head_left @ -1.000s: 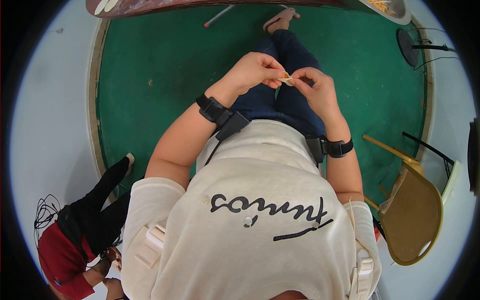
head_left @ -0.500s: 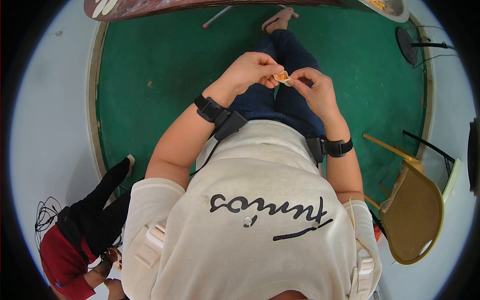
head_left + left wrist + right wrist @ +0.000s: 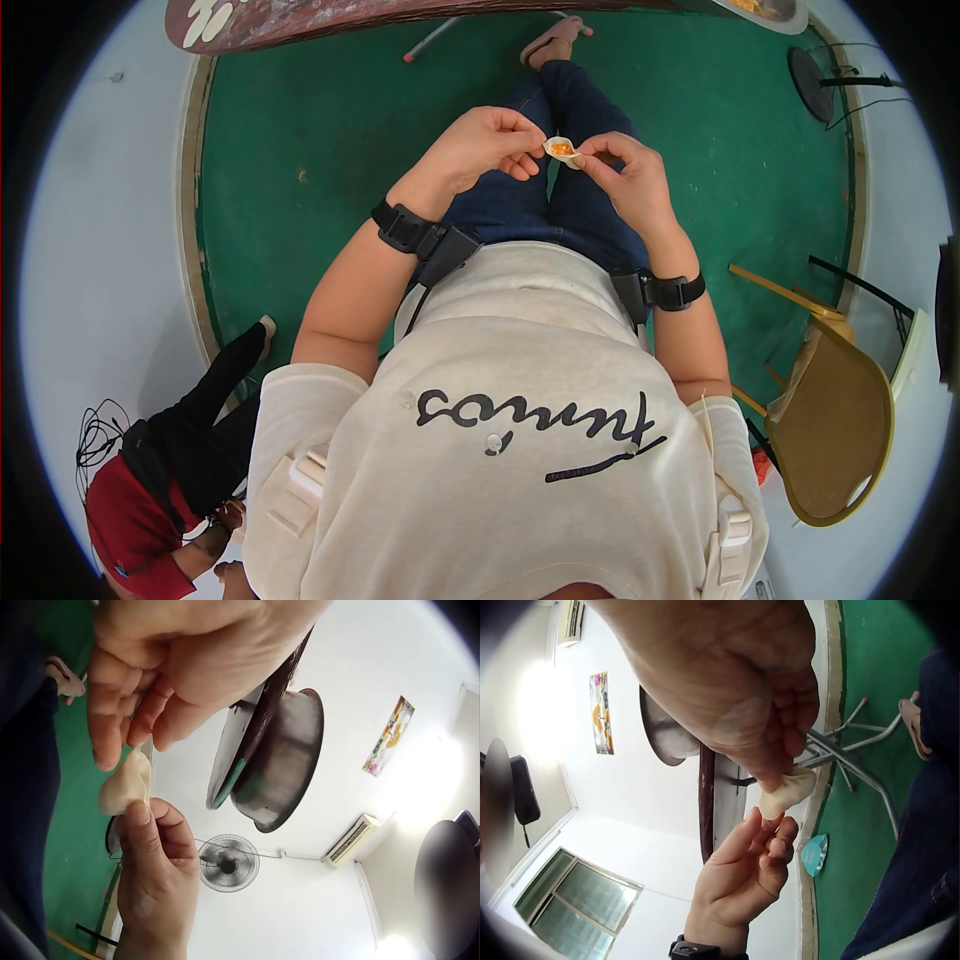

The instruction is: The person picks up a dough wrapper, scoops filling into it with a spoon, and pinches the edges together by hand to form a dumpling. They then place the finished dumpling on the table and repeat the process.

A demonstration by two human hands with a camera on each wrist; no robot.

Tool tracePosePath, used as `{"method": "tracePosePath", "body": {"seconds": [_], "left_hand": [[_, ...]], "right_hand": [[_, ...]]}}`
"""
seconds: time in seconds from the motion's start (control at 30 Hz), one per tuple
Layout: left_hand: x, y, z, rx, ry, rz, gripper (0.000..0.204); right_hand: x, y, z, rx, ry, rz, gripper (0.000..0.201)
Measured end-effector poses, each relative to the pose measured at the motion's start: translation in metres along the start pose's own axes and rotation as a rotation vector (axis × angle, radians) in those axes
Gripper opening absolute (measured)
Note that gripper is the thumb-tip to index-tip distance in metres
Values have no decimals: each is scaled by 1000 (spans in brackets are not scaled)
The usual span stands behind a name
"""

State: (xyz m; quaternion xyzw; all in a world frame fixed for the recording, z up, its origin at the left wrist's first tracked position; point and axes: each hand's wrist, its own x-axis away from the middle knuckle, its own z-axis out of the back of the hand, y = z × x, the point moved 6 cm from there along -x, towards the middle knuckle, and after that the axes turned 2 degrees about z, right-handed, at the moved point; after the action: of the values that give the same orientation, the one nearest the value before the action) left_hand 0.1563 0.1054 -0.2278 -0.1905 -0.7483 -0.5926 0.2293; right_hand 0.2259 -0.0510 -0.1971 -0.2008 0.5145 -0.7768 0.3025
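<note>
Between the two hands hangs a small pale dough wrapper [image 3: 561, 151], with orange filling showing in its hollow in the head view. My left hand [image 3: 485, 148] pinches its left edge with thumb and fingertip, the other fingers loosely bent. At the opposite edge, my right hand [image 3: 630, 180] pinches the dough between thumb and curled forefinger. From the left wrist, the wrapper [image 3: 127, 784] appears as a folded pouch with a drawn-out tip under my left fingers. The right wrist view shows its smooth outer side [image 3: 789, 791] below my right hand [image 3: 742, 697]; the filling is hidden there.
Ahead stands a dark red table [image 3: 300, 32] with white oval pieces at its left end and a metal bowl [image 3: 790, 18] of orange filling at its right. A chair [image 3: 835, 425] is at the right; a person in red [image 3: 130, 520] is behind at the left.
My left hand has moved slightly left and its pinch is now at the wrapper's edge. The wrapper is spread wider, showing more filling. My right hand has hardly moved.
</note>
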Motion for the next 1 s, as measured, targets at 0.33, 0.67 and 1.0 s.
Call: {"method": "tracePosePath", "body": {"seconds": [0.33, 0.67, 1.0], "left_hand": [[-1, 3, -5, -46, -31, -12, 18], [-6, -2, -16, -8, -72, 13, 21], [-3, 5, -16, -209, -96, -64, 16]], "right_hand": [[-2, -7, -1, 4, -8, 18, 9], [-2, -7, -3, 29, -21, 67, 7], [-3, -9, -11, 35, -122, 41, 9]]}}
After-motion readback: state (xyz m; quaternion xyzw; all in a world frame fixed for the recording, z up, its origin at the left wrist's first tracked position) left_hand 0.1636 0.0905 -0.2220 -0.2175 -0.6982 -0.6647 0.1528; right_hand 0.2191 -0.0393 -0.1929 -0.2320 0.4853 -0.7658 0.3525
